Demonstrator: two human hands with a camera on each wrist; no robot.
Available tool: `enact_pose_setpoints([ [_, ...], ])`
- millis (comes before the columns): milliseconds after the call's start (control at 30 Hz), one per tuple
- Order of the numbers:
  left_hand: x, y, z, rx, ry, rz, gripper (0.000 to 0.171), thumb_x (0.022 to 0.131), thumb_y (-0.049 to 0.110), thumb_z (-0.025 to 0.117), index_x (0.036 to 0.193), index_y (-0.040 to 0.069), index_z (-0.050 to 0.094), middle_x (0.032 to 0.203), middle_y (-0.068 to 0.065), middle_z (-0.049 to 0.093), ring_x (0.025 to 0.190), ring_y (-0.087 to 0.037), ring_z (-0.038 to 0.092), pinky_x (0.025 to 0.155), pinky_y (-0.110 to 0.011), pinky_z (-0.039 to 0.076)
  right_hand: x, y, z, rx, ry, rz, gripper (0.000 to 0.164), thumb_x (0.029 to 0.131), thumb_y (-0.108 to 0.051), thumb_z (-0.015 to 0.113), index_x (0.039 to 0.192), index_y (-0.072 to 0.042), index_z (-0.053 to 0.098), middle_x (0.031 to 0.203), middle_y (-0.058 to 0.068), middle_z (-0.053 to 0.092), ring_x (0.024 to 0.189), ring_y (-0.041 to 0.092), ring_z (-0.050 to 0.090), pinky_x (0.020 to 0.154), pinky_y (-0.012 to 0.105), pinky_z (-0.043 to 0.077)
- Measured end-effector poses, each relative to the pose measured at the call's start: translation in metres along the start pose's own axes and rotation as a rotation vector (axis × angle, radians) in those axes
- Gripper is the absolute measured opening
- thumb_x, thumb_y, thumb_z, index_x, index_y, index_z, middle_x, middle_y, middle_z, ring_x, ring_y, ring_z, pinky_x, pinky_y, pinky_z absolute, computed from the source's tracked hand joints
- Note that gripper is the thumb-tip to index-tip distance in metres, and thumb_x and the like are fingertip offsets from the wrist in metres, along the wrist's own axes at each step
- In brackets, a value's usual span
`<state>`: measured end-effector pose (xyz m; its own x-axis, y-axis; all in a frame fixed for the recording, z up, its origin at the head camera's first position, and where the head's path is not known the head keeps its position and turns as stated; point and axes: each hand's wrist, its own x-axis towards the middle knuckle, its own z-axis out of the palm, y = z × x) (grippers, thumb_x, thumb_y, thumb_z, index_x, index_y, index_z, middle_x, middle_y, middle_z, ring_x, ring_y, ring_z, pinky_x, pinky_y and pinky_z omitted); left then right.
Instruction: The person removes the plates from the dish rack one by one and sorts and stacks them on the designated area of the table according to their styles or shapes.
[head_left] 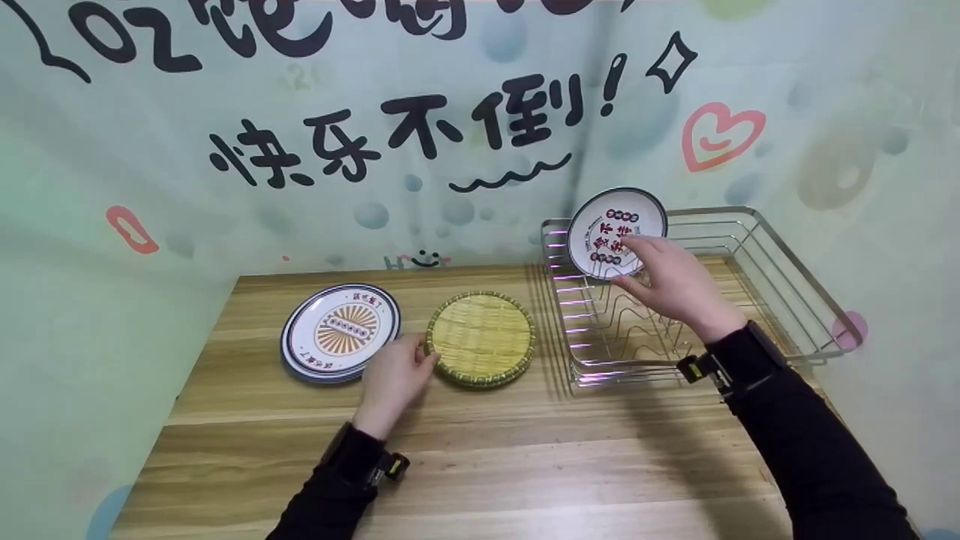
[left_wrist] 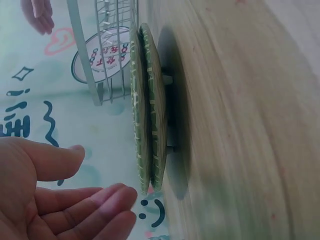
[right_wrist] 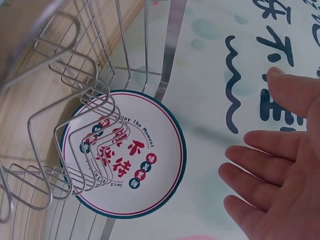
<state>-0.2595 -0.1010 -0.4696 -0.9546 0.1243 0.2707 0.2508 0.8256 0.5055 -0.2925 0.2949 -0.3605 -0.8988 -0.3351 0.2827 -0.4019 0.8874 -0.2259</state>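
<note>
A white plate (head_left: 600, 225) with a dark rim and red lettering stands on edge in the wire dish rack (head_left: 574, 330). My right hand (head_left: 671, 281) is in front of that plate, fingers parted from the thumb; in the right wrist view, a gap separates the hand (right_wrist: 285, 160) from the plate (right_wrist: 157, 150). My left hand (head_left: 394, 379) is at the left edge of the round woven bamboo trays (head_left: 481, 337). Two of these trays (left_wrist: 150, 110) appear stacked in the left wrist view. There the left hand (left_wrist: 65, 195) has loose fingers, holding nothing; fingertip contact is unclear.
Left of the woven trays lies a stack of larger white plates (head_left: 347, 330) with blue rims and an orange ray pattern. The wooden table (head_left: 480, 465) meets a printed backdrop (head_left: 450, 225) behind the rack.
</note>
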Motion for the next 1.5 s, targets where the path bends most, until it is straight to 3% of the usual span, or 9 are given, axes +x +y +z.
enact_pose_setpoints([
  [433,-0.015,0.002,0.001,0.129,-0.014,0.028,0.029,0.085,0.031,0.077,0.091,0.004,0.066,0.079,-0.006,0.062,0.070,-0.026,0.060,0.060,-0.042,0.052,0.015,0.010,-0.002,-0.012,-0.019,0.012,0.063,0.095,-0.027,0.066,0.143,0.007,0.042,0.142,0.030,0.046,0.132,0.047,0.041,0.113,0.058,0.028],
  [733,-0.021,0.003,0.003,0.205,-0.021,0.047,0.050,0.084,0.036,0.077,0.112,-0.003,0.064,0.099,-0.017,0.066,0.091,-0.036,0.063,0.082,-0.049,0.053,0.026,0.014,-0.005,0.003,-0.014,0.063,0.066,0.094,-0.031,0.067,0.143,0.006,0.043,0.142,0.030,0.046,0.132,0.046,0.040,0.112,0.057,0.029],
  [900,-0.024,0.004,0.002,0.211,-0.012,0.051,0.060,0.085,0.038,0.076,0.121,-0.006,0.060,0.115,-0.023,0.063,0.107,-0.040,0.059,0.096,-0.054,0.047,0.032,0.017,-0.004,-0.001,-0.015,0.071,0.066,0.095,-0.031,0.066,0.144,0.006,0.042,0.142,0.031,0.045,0.132,0.047,0.040,0.112,0.058,0.029],
  [1067,-0.027,0.004,0.003,0.223,-0.003,0.063,0.071,0.086,0.038,0.074,0.135,-0.008,0.051,0.139,-0.029,0.049,0.131,-0.046,0.042,0.110,-0.061,0.030,0.038,0.021,-0.003,-0.012,-0.007,0.063,0.062,0.096,-0.029,0.064,0.141,0.009,0.044,0.140,0.032,0.046,0.130,0.048,0.041,0.111,0.058,0.030],
  [1500,-0.032,0.009,0.004,0.247,-0.013,0.062,0.083,0.087,0.046,0.072,0.145,-0.006,0.041,0.150,-0.028,0.037,0.140,-0.046,0.029,0.115,-0.061,0.020,0.054,0.032,0.005,-0.036,0.027,0.081,0.058,0.093,-0.025,0.067,0.135,0.010,0.048,0.137,0.031,0.049,0.128,0.048,0.043,0.110,0.056,0.033],
])
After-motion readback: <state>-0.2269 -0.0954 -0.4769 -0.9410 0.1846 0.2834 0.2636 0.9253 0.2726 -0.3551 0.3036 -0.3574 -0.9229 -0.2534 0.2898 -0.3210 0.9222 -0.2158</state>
